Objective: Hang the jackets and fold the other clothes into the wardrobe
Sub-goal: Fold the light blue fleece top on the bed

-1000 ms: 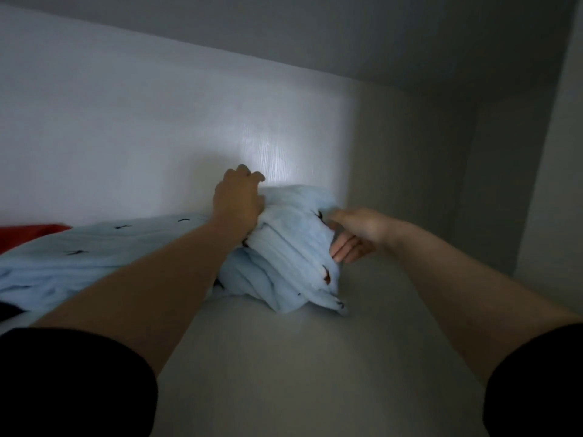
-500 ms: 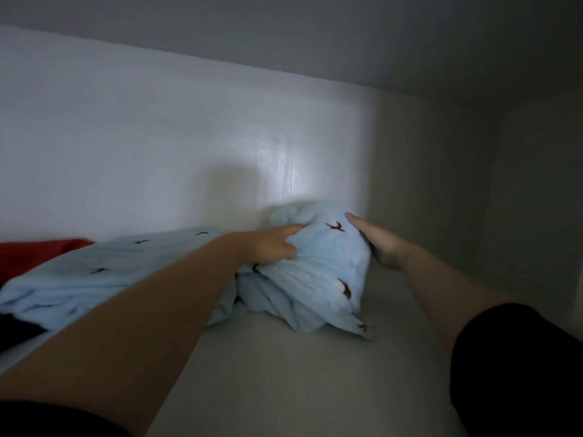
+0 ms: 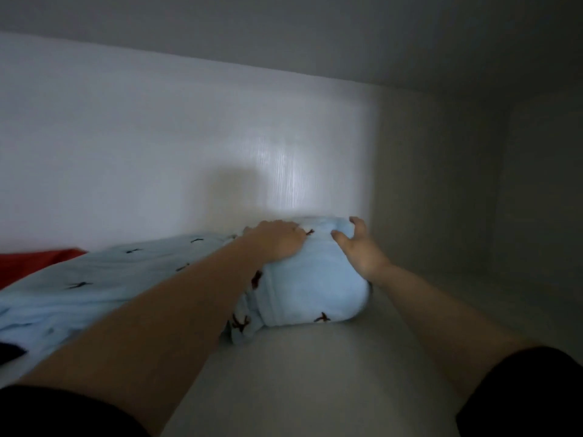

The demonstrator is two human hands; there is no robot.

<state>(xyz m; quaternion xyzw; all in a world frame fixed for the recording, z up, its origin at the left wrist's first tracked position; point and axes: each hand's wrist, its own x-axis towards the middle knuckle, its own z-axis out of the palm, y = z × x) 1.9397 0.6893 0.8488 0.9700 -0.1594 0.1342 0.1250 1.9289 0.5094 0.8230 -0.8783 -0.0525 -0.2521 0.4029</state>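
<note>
Bare shelf (image 3: 299, 383) lies nearest, open room all along its front and away to the right. Now the bundle (image 3: 315, 288), pale blue, has gone from a loose heap a moment ago to a tight round roll, pushed further back. Left hand (image 3: 277, 242) now presses flat on its top, fingers straight; a second ago it clutched the cloth. Right hand (image 3: 359, 247) cups the right end, fingers curled on it. Folding looks nearly done. Blue cloth (image 3: 104, 279) spreads left, touching red cloth (image 3: 34, 263). Back wall (image 3: 189, 152) sits close behind, so little push remains.
</note>
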